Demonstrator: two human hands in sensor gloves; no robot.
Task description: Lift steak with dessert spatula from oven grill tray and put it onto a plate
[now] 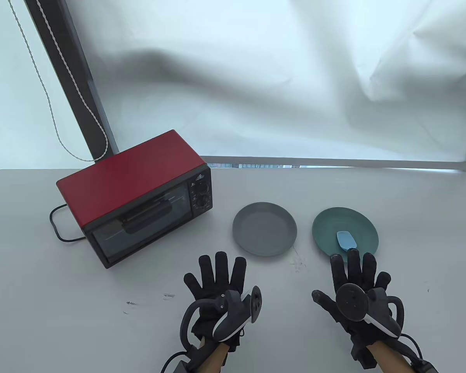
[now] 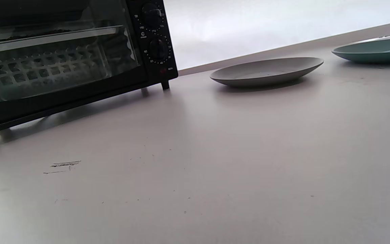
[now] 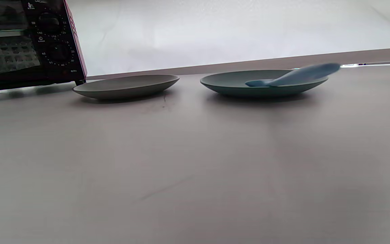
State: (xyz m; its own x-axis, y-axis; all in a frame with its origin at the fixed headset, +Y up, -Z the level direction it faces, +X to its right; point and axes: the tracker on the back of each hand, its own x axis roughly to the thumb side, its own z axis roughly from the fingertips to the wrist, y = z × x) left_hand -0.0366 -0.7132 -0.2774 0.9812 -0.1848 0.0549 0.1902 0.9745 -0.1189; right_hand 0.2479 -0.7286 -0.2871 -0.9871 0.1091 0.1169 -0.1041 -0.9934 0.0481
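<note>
Both hands lie flat on the table (image 1: 101,318) with fingers straight and spread, holding nothing: the left hand (image 1: 217,289) is in front of the oven's right end, and the right hand (image 1: 355,287) is well to the right of the oven, its fingertips (image 1: 352,257) overlapping the near rim of the teal plate (image 1: 330,223) in the table view; whether they touch that rim or the spatula handle cannot be told. The oven (image 1: 136,202), red on top with a black front, stands on the table with its glass door shut; through the glass the left wrist view shows a grill tray (image 2: 46,67) with a grid of holes, and what lies on it is too dim to tell, so the steak cannot be made out. Just right of the oven sits a grey plate (image 1: 265,229), with nothing on it. Further right of the oven, beside the grey plate, the teal plate holds the light blue spatula (image 1: 345,240), its blade down in the dish and its handle propped on the rim nearest the right hand.
</note>
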